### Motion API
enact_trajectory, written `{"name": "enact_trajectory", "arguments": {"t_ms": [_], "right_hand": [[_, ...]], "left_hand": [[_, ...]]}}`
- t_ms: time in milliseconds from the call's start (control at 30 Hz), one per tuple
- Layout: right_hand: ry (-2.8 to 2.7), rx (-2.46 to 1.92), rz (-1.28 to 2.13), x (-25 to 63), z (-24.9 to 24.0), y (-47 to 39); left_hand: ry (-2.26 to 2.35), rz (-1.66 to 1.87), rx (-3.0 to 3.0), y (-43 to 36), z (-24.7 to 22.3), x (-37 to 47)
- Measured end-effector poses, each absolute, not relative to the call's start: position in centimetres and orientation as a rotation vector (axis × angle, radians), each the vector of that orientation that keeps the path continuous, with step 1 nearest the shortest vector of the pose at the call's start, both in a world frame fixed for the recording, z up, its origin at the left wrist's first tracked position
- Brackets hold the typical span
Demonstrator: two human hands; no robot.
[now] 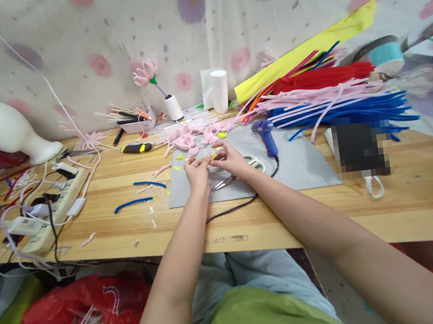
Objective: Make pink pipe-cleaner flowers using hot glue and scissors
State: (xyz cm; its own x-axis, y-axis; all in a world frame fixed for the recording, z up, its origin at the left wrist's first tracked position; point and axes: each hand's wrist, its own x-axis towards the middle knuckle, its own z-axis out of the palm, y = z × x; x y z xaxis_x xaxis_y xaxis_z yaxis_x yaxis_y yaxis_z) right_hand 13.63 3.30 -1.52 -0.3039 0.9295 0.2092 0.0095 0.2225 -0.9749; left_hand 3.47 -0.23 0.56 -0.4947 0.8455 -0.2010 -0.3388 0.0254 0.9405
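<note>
My left hand [198, 172] and my right hand [231, 160] meet above the grey cutting mat [300, 172], fingertips pinched together around a small yellow piece [213, 156]. Its exact kind is too small to make out, and the fingers partly cover it. Scissors [225, 182] with pale handles lie on the mat beneath my hands, partly hidden by my right wrist. Just beyond the fingers are several fuzzy pink petals [185, 140] and a yellow fuzzy bit [221, 135]. A few more yellow scraps [177, 169] lie left of my left hand.
A blue glue gun [266, 137] lies on the mat, its black cord running under my right arm. Bundles of blue pipe cleaners [344, 112] and red ones [324, 76] are stacked behind. A utility knife [136, 148], a pink flower [146, 72] and a power strip [55, 213] are leftward.
</note>
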Motion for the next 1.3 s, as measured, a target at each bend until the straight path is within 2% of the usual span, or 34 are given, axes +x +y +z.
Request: {"name": "enact_trajectory", "arguments": {"t_ms": [733, 1133, 1300], "right_hand": [[-1.455, -0.937, 1.282, 13.4, -1.3, 3.3], [-1.467, -1.0, 0.994, 13.7, -0.9, 2.8], [-1.368, -0.944, 1.108, 13.4, -2.0, 3.4]], "left_hand": [[1.367, 1.602, 0.621, -0.5, 0.2, 3.2], [1.471, 1.573, 0.816, -0.4, -0.2, 2.9], [1.445, 1.539, 0.67, -0.5, 0.2, 2.9]]}}
